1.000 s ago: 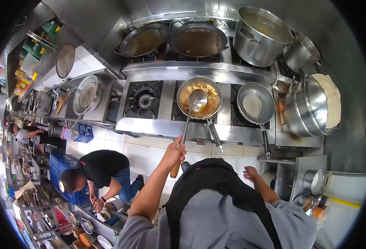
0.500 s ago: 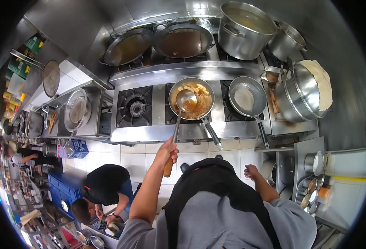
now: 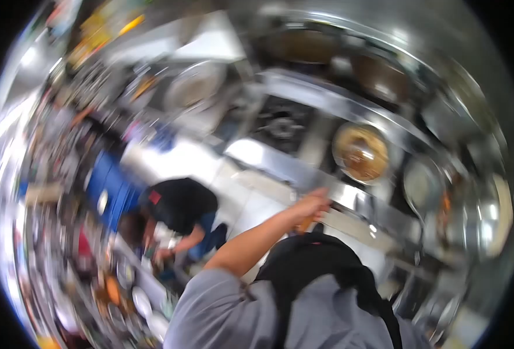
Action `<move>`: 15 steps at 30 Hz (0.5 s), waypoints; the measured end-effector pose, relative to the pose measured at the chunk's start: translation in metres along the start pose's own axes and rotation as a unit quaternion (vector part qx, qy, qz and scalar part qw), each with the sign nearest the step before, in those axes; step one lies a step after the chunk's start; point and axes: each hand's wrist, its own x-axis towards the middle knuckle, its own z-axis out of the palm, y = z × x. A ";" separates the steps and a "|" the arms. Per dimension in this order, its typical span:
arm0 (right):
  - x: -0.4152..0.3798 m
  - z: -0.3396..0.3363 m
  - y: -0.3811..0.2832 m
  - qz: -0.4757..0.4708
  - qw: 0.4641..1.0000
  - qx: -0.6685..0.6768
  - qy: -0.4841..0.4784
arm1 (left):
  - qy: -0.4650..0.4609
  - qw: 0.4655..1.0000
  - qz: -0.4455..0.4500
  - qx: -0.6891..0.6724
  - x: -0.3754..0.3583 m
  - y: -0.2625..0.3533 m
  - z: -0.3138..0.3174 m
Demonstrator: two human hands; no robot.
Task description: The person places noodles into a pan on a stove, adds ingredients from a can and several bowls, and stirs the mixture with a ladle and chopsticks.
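Note:
My left hand (image 3: 315,205) is closed round a ladle (image 3: 306,223), whose wooden handle end sticks out below the fist. The ladle's head reaches toward the frying pan (image 3: 362,181) on the stove, though blur hides its exact outline. In that pan lies brownish, saucy food (image 3: 376,166) with paler pieces. To its right sits a second, grey frying pan (image 3: 420,185), also smeared by motion. My right hand does not show; only the apron and shirt are visible on that side.
A bare burner (image 3: 283,125) is left of the pan. Large woks (image 3: 303,46) and a steel pot (image 3: 449,116) stand behind. A co-worker in black (image 3: 181,203) bends down at my left, beside blue crates (image 3: 114,186). A steel bowl (image 3: 196,87) stands on the left counter.
My view has swung left and blurred, so the stove now appears tilted and farther right. My left hand still grips the ladle. My right hand has left the view.

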 end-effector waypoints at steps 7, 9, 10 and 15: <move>0.231 -0.070 -0.065 -0.353 0.909 0.053 -0.213 | -0.052 0.984 0.097 -0.143 0.037 -0.014 0.009; 0.257 -0.084 -0.070 -0.371 0.896 0.055 -0.237 | -0.100 0.960 0.071 -0.251 0.006 0.002 0.021; 0.263 -0.089 -0.070 -0.373 0.892 0.057 -0.248 | -0.096 0.958 0.078 -0.259 -0.006 0.009 0.025; 0.301 -0.103 -0.064 -0.362 0.886 0.065 -0.283 | -0.134 0.910 0.059 -0.389 -0.070 0.044 0.011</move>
